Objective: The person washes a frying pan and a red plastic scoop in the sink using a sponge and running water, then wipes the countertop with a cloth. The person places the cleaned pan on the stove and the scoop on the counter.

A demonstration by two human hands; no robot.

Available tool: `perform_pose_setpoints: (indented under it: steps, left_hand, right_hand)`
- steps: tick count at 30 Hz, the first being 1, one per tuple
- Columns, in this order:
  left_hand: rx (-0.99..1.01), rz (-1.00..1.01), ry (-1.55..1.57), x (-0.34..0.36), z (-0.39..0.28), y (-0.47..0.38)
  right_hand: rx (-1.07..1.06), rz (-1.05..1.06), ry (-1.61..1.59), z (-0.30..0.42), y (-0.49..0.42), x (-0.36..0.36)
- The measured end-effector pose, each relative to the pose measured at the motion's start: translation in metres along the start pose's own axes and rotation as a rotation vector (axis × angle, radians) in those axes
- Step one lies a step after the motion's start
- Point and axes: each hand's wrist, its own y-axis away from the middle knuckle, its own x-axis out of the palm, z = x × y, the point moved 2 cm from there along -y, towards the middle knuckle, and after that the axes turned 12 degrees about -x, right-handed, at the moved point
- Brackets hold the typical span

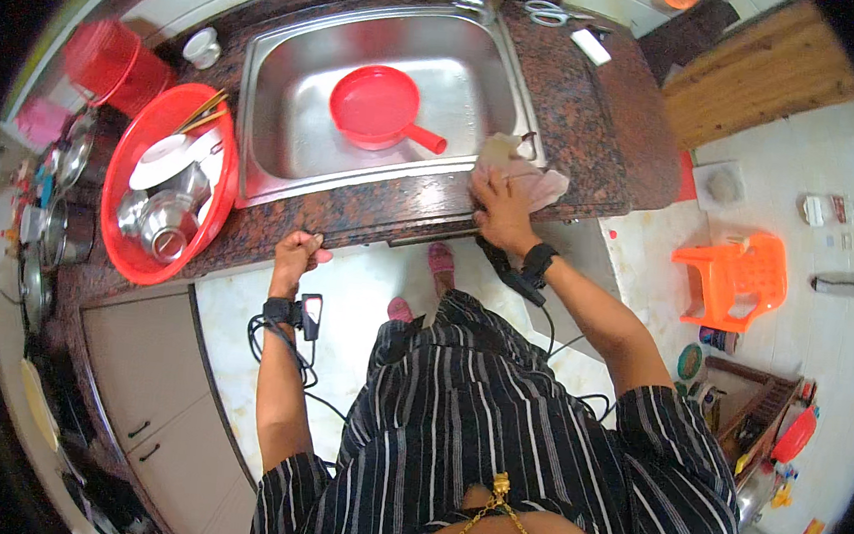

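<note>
My right hand (505, 209) presses a pale, crumpled cloth (528, 181) onto the front right corner of the sink rim and the counter edge. My left hand (298, 258), its fingers curled in, is at the front edge of the dark speckled granite counter (363, 220); nothing shows in it. Between and beyond the hands is a stainless steel sink (295, 121). A red plastic dipper (374, 105) rests in the basin, its handle angled towards the cloth. Left of the sink, a red plastic tub (120, 175) holds steel bowls (167, 224), white dishes (161, 159) and wooden utensils.
A red bucket (123, 66) and a small white cup (202, 47) stand behind the tub. The faucet (470, 1), scissors (546, 13) and a white block (590, 47) are at the back right. An orange plastic chair (734, 280) is on the floor to the right. Cables hang from both wrists.
</note>
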Motion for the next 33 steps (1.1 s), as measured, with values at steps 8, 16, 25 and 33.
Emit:
perform_pose_setpoints:
  steps: [8, 16, 25, 33]
  left_hand:
    - [-0.030, -0.006, 0.034, -0.005, -0.020, -0.018]
    - [-0.117, -0.159, 0.015, -0.009, -0.041, -0.027]
    - [-0.038, -0.085, 0.046, -0.019, -0.036, -0.031]
    - [0.113, 0.000, 0.041, -0.023, -0.026, -0.043]
  right_hand:
    - [-0.324, 0.016, -0.168, 0.113, -0.071, 0.039]
    - [-0.543, 0.001, -0.052, 0.060, -0.076, 0.031]
    - [-0.113, -0.038, 0.114, -0.095, 0.034, -0.046]
    - [0.245, -0.308, 0.225, -0.100, 0.044, -0.008]
